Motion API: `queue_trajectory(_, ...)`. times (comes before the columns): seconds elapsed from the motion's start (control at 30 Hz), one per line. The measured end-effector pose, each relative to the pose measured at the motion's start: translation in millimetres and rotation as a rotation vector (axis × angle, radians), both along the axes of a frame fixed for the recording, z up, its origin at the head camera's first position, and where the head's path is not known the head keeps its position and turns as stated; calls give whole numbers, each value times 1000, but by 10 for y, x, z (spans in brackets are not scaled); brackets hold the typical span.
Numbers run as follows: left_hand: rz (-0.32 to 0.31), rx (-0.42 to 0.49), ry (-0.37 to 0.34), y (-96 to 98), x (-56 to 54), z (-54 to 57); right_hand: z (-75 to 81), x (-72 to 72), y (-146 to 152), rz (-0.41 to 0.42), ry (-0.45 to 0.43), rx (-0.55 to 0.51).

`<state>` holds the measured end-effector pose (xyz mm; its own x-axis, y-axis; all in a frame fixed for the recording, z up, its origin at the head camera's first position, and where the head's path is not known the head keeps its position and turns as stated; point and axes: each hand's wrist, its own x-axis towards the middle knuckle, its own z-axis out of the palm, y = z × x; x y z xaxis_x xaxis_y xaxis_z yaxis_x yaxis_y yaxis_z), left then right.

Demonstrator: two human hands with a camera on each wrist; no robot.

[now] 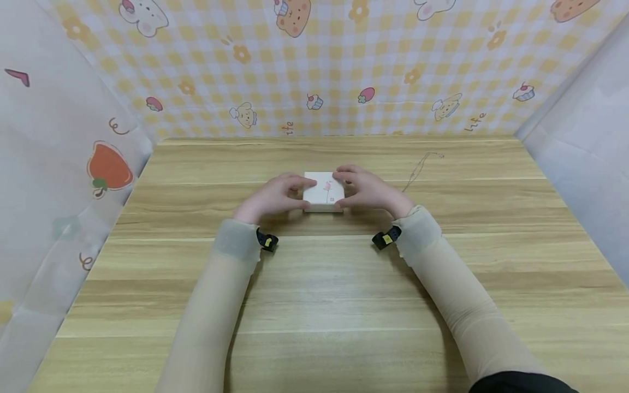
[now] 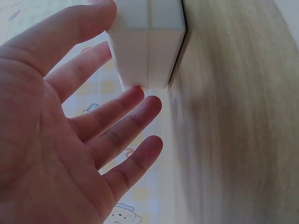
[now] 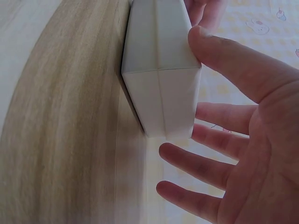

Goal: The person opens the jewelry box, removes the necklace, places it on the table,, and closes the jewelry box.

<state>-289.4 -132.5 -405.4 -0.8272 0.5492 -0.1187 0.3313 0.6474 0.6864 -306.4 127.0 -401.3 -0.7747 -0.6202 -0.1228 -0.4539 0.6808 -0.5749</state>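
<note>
A small white box (image 1: 321,190) with a pink flower print on its lid lies on the wooden table between the hands. The lid is on, and a thin seam (image 2: 149,56) runs round the box's sides. From the left side, my left hand (image 1: 274,195) grips the box, thumb at the near edge and forefinger over the top. My right hand (image 1: 371,191) holds the opposite side, thumb (image 3: 224,56) at the near corner and fingers toward the far edge. The other fingers of both hands spread loosely beside the box. Parts of the fingertips are hidden behind it.
A thin chain (image 1: 417,170), like a necklace, lies on the table (image 1: 314,305) to the right, partly hidden behind the right hand. Yellow checked cloth (image 1: 314,65) with cartoon prints hangs at the table's back edge. White cloth (image 1: 44,164) hangs at the left.
</note>
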Motion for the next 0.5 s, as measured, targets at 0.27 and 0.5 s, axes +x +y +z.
queue_trajectory(0.27, -7, -3, 6, 7, 6, -2, -25, -22, -2, 8, -5, -1)
queue_trajectory(0.5, -8, -12, 7, 25, 7, 8, -46, -31, 2, 7, -8, 0)
